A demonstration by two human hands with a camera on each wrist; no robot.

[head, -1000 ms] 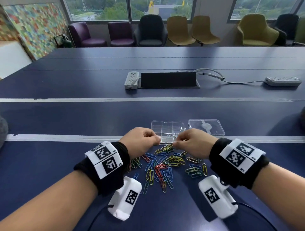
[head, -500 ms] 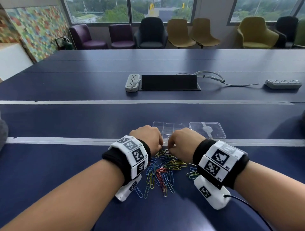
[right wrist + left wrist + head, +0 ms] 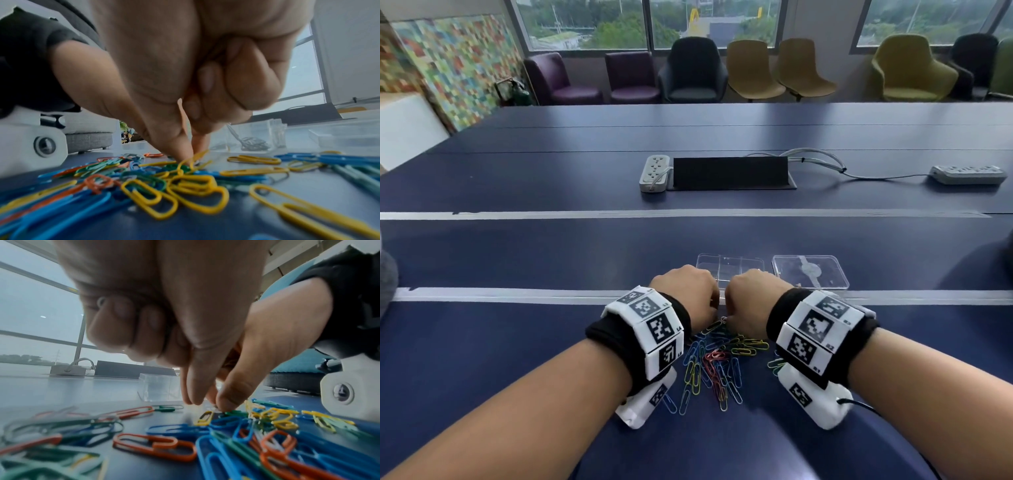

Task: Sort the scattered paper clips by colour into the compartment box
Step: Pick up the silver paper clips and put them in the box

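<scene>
A yellow paper clip (image 3: 197, 158) is pinched by the right hand (image 3: 753, 301) at the pile (image 3: 719, 363); the left hand (image 3: 685, 298) is curled, pinching fingertips (image 3: 193, 395), its catch can't be made out.

Blue, yellow, orange, green paper clips (image 3: 717, 363)

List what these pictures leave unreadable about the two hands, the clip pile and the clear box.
- Head view: both hands' backs, left hand and right hand, hide their fingers and the far edge of the paper clips.
- Left wrist view: whether the left hand's fingers hold a clip; they overlap the right hand's there.
- Right wrist view: the grey contents of the compartment box, blurred behind its wall.
- Head view: the box's near compartments, behind the knuckles.
</scene>
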